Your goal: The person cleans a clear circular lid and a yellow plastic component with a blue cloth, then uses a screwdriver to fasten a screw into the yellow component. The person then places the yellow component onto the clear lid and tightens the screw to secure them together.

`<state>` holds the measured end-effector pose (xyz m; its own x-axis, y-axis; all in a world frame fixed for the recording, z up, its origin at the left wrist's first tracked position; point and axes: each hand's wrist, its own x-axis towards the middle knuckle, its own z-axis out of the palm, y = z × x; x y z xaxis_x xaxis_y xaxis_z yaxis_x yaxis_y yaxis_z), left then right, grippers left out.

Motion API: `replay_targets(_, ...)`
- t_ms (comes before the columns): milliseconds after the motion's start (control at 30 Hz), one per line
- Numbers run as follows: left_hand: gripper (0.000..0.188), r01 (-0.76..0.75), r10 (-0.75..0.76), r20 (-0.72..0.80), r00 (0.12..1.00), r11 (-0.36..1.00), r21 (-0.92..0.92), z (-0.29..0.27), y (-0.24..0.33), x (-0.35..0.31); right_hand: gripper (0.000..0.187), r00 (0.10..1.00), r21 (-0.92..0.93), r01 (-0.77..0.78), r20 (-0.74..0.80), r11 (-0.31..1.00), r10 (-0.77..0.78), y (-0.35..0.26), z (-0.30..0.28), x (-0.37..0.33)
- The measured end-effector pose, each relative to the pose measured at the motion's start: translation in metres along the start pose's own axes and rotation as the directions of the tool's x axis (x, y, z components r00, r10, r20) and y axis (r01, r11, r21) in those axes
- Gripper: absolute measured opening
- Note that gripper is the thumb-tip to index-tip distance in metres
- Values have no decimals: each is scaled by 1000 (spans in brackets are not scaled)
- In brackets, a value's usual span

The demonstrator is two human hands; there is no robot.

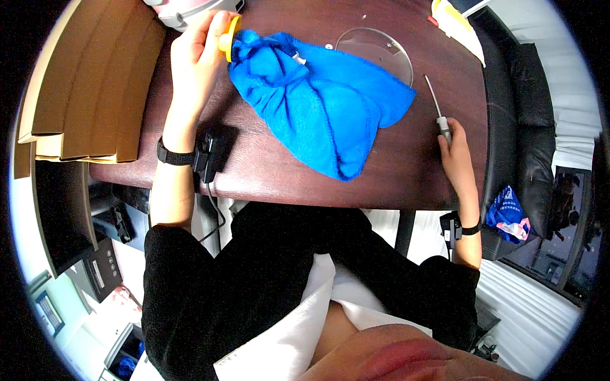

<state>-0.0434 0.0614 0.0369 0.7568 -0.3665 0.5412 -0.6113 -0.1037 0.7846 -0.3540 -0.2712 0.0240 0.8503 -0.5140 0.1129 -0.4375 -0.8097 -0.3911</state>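
At the far left of the table, my left hand [198, 57] is closed on a yellow knobbed disc [230, 39], whose exact kind I cannot make out. The disc touches or overlaps the gathered edge of a crumpled blue cloth [330, 108] spread across the middle of the table. On the right, my right hand [459, 159] grips a screwdriver [443, 126] by its grey handle, the thin shaft pointing away from me. A clear round lid [381, 54] lies flat behind the cloth, its near part covered.
Brown cardboard boxes [95, 82] stand along the table's left side. A pink and white appliance [190, 9] is at the far left edge, and a pale yellow cloth-like item [459, 28] at the far right. A black sofa [530, 120] adjoins the right side.
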Motion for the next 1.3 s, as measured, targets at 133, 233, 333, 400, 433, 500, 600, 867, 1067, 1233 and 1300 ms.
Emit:
replay_targets(133,29,-2,2,-10,1000,999,-33,2,0,2,35,985,-249,124,148,961,-89,-23,-18,23)
replay_targets(233,29,-14,14,-10,1000,1000,-26,5,8,-1,42,917,-105,397,2,912,-399,-79,-20,52)
replay_targets(333,27,-38,38,-26,999,999,8,5,9,-3,58,800,220,598,-103,771,-591,-161,4,73)
replay_targets(400,26,-38,38,-37,999,999,-23,6,1,-4,74,707,182,707,-199,684,-678,-209,32,86)
replay_targets(433,25,-49,48,-53,997,999,-17,8,4,-4,74,692,184,721,-244,668,-679,-229,48,89)
replay_targets(500,25,-58,57,-86,995,998,-16,8,13,-6,69,713,376,701,-366,605,-598,-254,79,95)
replay_targets(600,28,3,-8,-87,996,998,-62,7,14,-7,51,807,680,554,-298,479,-510,-267,107,97)
replay_targets(867,26,-90,79,-186,979,994,-55,-4,9,-11,21,823,647,544,-287,534,-491,-263,97,90)
replay_targets(1067,35,213,-329,-118,937,805,-554,-35,1,10,22,871,700,469,-267,539,-412,-242,107,96)
replay_targets(1233,46,432,-401,182,898,723,-539,-6,17,2,25,815,681,577,-443,451,-372,-241,110,98)
replay_targets(1300,46,454,-425,185,886,714,-533,-1,16,-1,24,809,667,586,-455,460,-371,-241,101,96)
